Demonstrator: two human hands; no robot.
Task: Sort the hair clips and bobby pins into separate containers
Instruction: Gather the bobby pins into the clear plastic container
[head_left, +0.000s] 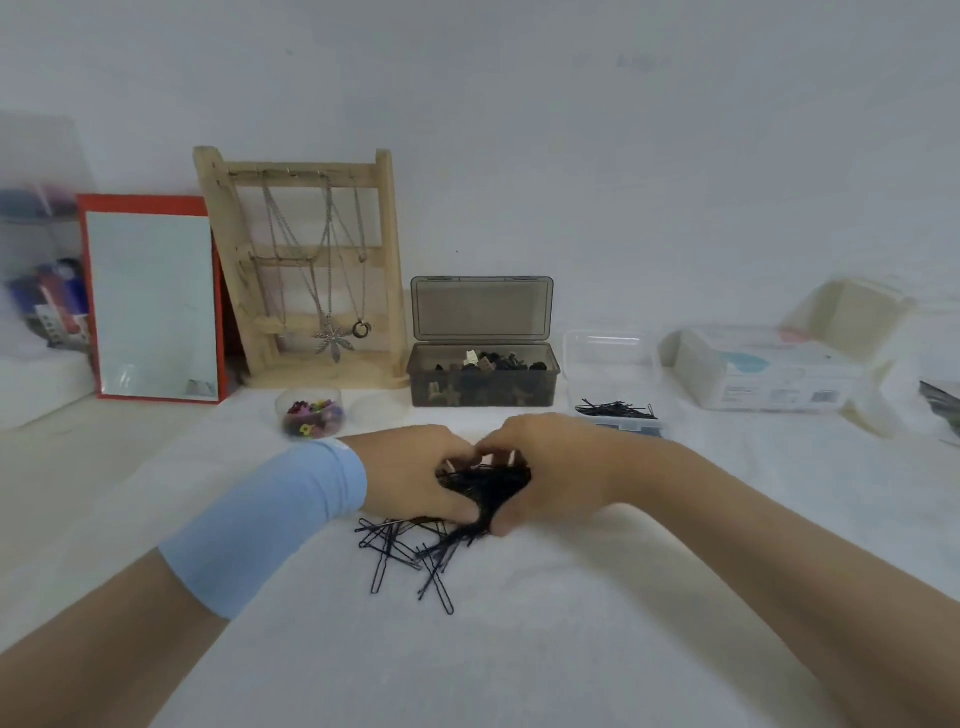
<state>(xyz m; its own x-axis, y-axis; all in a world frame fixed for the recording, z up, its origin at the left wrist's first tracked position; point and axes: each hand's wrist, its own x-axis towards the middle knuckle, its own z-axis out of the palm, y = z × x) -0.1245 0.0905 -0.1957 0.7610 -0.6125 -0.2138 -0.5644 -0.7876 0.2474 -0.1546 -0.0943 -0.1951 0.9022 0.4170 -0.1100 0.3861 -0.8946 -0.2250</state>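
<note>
Gathering is the step in hand: the left hand (415, 475) and the right hand (553, 467) meet in front of the smoky plastic box (482, 309) and hold one dense bundle of black bobby pins (485, 486) between them. The fingers (496, 448) of both hands are curled around this bundle and grip it from two sides.

More loose bobby pins (410, 556) lie crossed on the white tabletop (519, 649), just under the hands and further from the box. The box stands with its lid up and has dark and pale hair clips (488, 361) inside. Just to the right of the box is a clear container (613, 345), which already holds some bobby pins (615, 410). To the left front of the box stands a small round tub (311, 415) with little coloured clips.

I judge that the sorting is well advanced, because no hair clips show among the pins. The next move probably calls for lifting the bundle with a firm squeeze, so that no pin slips out, and carrying it to the clear container. After that the loose pins need to be collected.
</note>
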